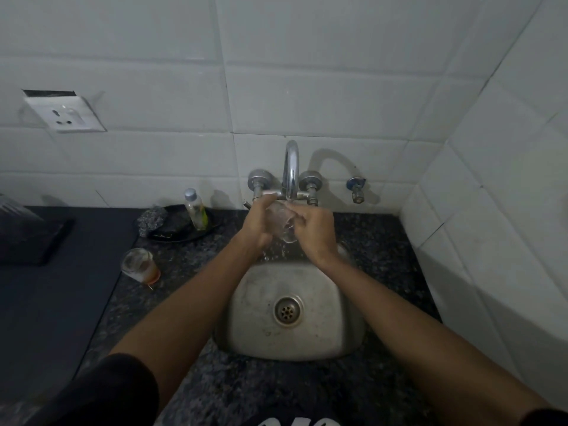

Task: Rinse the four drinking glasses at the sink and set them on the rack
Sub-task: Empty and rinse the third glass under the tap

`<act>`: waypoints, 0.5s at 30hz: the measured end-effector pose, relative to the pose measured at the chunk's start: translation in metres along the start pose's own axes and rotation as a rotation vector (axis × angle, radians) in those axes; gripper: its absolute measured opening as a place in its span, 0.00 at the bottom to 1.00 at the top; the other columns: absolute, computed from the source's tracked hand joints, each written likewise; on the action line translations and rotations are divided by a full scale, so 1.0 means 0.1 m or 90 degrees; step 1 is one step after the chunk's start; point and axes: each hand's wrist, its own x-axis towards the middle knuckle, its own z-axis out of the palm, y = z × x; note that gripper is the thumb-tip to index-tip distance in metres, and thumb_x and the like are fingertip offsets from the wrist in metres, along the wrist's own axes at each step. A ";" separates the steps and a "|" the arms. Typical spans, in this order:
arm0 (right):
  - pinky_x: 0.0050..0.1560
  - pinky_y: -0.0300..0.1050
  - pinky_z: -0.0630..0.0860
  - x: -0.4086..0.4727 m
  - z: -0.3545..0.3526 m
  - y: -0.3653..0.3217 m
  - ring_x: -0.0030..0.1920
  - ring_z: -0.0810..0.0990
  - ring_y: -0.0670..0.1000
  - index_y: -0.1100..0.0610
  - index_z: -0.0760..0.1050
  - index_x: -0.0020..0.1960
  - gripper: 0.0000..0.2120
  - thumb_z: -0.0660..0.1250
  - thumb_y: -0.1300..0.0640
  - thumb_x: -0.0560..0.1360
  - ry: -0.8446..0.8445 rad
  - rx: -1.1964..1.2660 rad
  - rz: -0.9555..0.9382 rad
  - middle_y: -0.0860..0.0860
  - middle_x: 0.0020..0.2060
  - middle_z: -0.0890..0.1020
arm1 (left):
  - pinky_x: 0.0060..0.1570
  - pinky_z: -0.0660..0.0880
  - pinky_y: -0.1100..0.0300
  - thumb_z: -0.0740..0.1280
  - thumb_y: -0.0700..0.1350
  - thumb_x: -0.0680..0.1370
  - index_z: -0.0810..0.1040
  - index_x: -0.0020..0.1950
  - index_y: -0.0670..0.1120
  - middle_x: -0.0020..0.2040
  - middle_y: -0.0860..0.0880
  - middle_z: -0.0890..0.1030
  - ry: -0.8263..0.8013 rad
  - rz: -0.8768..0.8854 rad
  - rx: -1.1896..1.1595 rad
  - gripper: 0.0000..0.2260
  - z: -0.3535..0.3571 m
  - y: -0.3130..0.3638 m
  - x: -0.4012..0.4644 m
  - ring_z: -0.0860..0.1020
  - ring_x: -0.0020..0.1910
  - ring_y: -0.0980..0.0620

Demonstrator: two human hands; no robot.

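A clear glass [281,222] is held under the tap [291,172], just above centre of the frame, over the far edge of the sink [261,339]. The left hand [259,224] is curled round its body, and the right hand [313,230] is closed on its lower end, the fingers bent against the rim or base; which end is which cannot be told through the blur and splashing water. The glass is judged light and stiff but fragile, and slippery while wet, so a grip wrapped round the wall is thought safer than a pinch at the lip, and a knock against the metal spout is a risk to be avoided. It appears plain, transparent and smooth-walled, tilted with one end lower toward the right, with drops falling from it into the basin. A second glass [140,265] is seen standing upright on the counter [196,379] at left of centre, well apart from the sink, with an orange-brown residue in its bottom, so it is judged not yet rinsed. No other glasses can be made out. A dark object at the left edge [27,235] may be the rack, though this cannot be confirmed.
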 end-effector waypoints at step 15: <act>0.56 0.40 0.81 -0.03 -0.02 0.12 0.49 0.85 0.48 0.61 0.85 0.58 0.11 0.75 0.64 0.76 -0.011 -0.090 -0.203 0.55 0.50 0.88 | 0.48 0.81 0.52 0.68 0.48 0.81 0.83 0.51 0.43 0.47 0.43 0.84 0.049 -0.023 0.067 0.10 -0.08 0.02 0.02 0.84 0.42 0.47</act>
